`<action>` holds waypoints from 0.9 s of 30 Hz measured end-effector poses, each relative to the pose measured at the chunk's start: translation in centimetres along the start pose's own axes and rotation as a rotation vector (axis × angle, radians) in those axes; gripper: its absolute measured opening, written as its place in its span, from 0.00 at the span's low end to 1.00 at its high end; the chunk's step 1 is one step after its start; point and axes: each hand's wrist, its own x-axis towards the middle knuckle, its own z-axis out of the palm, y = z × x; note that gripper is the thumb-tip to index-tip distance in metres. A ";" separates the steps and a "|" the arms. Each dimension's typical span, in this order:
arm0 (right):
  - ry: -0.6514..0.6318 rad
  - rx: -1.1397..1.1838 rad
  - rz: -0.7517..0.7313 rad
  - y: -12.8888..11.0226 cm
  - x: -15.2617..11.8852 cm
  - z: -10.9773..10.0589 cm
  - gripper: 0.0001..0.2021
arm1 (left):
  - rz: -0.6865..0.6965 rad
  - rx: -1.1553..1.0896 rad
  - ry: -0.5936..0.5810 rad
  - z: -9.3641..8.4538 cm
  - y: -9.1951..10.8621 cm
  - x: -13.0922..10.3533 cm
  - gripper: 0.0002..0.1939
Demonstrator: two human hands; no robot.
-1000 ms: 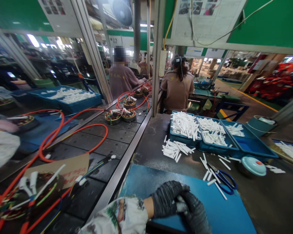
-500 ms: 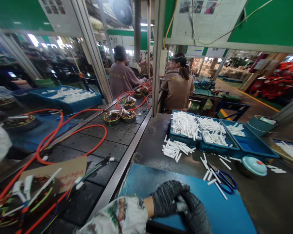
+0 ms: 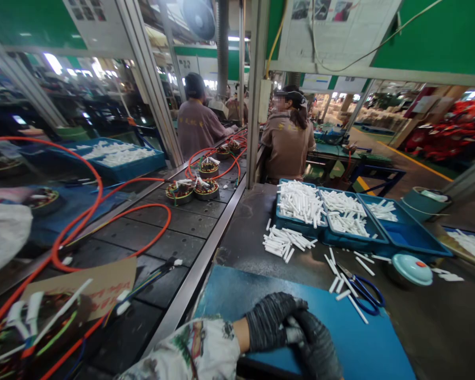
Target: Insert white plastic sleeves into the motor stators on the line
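Observation:
My left hand (image 3: 269,322), in a dark grey knitted glove, rests over the blue mat (image 3: 237,290) at the lower middle. My right hand (image 3: 317,343), gloved alike, is pressed against it. Both sets of fingers are folded together, with pale fingertips between them, and no object shows in either hand. Right of the hands lie blue-handled scissors (image 3: 366,295) among loose white tubes (image 3: 340,282). Beyond the mat is a pile of short white tubes (image 3: 285,243).
Blue bins (image 3: 383,245) of white tubes stand beyond the mat, near a pale-blue lidded bowl (image 3: 412,270). Leftward, a conveyor (image 3: 170,232) carries wound motor stators (image 3: 206,189), orange-red cables (image 3: 170,211) and marked cardboard (image 3: 114,285). Two people (image 3: 200,124) sit ahead; a white sleeve (image 3: 3,232) shows left.
The conveyor's near stator, cardboard and cables have shifted slightly left and toward me. At the far left, the orange-red cable loop and another person's sleeve have moved. My hands stay still.

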 end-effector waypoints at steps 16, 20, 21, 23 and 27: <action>0.024 -0.060 0.020 2.2 -2.2 1.4 0.26 | 0.031 0.033 -0.075 -0.3 -0.2 0.4 0.32; 0.029 -0.062 -0.040 2.2 -2.0 1.1 0.25 | 0.011 0.024 -0.066 -0.1 -0.2 0.4 0.32; 0.036 -0.064 -0.049 2.1 -1.8 1.0 0.25 | 0.007 0.014 -0.067 0.0 -0.1 0.3 0.32; 0.052 -0.069 -0.064 1.7 -1.5 0.7 0.26 | 0.005 -0.022 -0.075 0.0 0.1 0.2 0.31; -0.004 -0.023 -0.014 0.6 -0.8 0.4 0.23 | 0.039 -0.164 0.013 -2.3 0.8 0.6 0.28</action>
